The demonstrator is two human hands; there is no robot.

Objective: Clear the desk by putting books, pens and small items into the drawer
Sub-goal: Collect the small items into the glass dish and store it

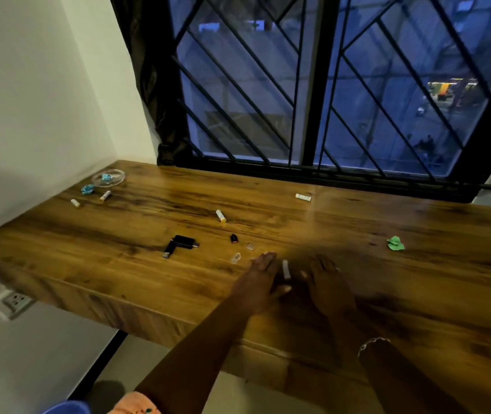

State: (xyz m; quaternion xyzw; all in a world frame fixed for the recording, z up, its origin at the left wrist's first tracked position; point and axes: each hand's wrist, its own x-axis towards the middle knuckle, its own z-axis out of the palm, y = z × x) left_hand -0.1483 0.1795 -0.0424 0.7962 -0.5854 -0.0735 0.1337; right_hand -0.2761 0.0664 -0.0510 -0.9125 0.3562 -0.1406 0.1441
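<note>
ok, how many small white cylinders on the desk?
5 small white cylinders: two far left by the clear glass dish, one mid-desk, one window-side, one between left hand and right hand; hands may hide more.

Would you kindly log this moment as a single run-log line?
left hand: open | right hand: open | white stick: on desk, between hands

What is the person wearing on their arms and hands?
No sleeves show; both forearms are uncovered. A thin silvery chain bracelet circles the right wrist. The right hand may carry a ring, but it is too small to tell. The left hand wears nothing visible.
</note>
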